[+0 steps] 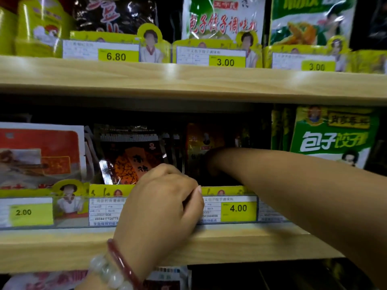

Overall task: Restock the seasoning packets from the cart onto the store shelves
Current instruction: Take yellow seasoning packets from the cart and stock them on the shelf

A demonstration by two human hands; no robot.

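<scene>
Wooden shelf (240,243): curled left hand (165,197) empty below dark packet (134,158); right hand (211,160) shadowed, grip unclear.

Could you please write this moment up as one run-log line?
left hand: resting on shelf edge | right hand: reaching deep into middle shelf, grip hidden in shadow | packets: standing behind price tags

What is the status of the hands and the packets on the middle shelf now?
Left hand curled on the price rail. Right hand deep in the shelf at the dark packet; grip unclear. Nothing blocking.
</scene>
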